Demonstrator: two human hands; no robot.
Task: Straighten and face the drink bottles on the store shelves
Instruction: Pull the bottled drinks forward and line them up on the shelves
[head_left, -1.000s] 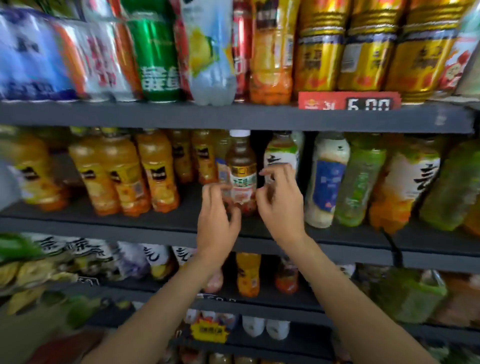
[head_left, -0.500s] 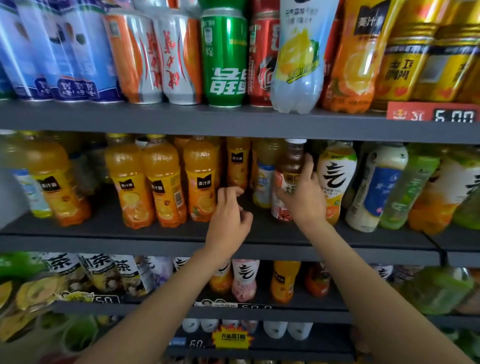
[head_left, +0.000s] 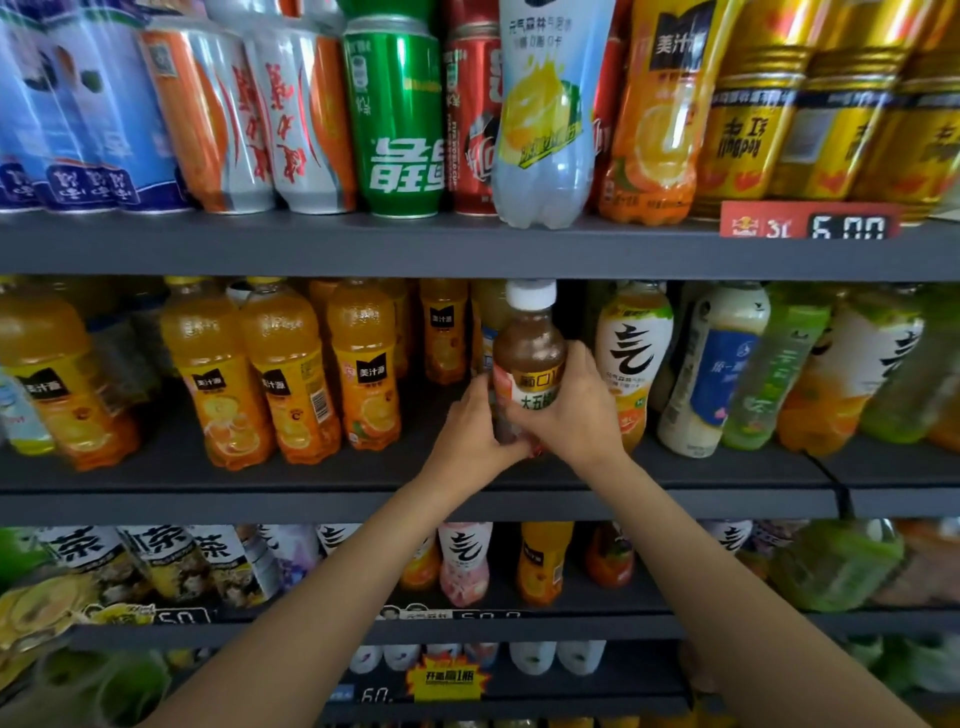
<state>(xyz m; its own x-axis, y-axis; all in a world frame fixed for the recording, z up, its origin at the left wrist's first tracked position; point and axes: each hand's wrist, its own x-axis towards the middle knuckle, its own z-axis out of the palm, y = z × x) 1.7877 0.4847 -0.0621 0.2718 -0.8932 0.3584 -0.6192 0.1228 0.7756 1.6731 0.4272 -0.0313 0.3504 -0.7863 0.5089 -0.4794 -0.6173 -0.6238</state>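
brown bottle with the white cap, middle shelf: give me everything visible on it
The brown bottle is clear plastic by the look, filled with brown liquid and topped by a white screw cap. Its label shows a yellow band over a white and green band with printed characters, facing the camera. It stands about upright near the front of the middle shelf, between the orange juice bottles and a white-labelled bottle. The left hand and right hand grip its lower half, hiding its base.

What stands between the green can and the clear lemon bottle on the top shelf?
A red can, partly hidden behind the lemon bottle and right of the green can, in the head view.
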